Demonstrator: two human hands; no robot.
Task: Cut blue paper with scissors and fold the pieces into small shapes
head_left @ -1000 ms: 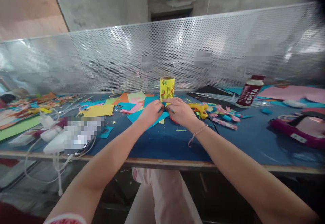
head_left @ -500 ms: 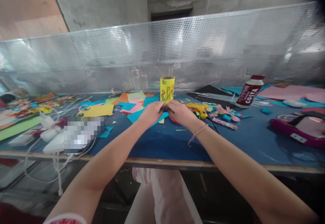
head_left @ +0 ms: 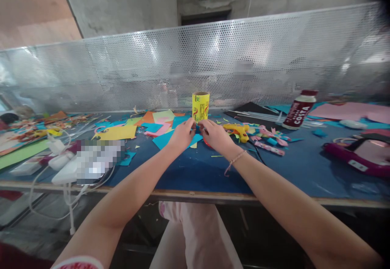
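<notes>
At the far left of the blue table [head_left: 189, 175] lie white cables [head_left: 61, 155] and a yellow sheet [head_left: 117, 132]. Next comes the left hand [head_left: 182, 135], fingers curled, thumb and forefinger pinched on a small blue paper scrap [head_left: 197, 129] — held low over the table, just in front of the upright yellow roll [head_left: 200, 105]. The right hand [head_left: 217, 135] pinches the scrap's other side, its fingertips nearly meeting the left's. Beside its knuckles lies a yellow glue gun [head_left: 238, 129] — further right stands a dark bottle [head_left: 300, 109].
</notes>
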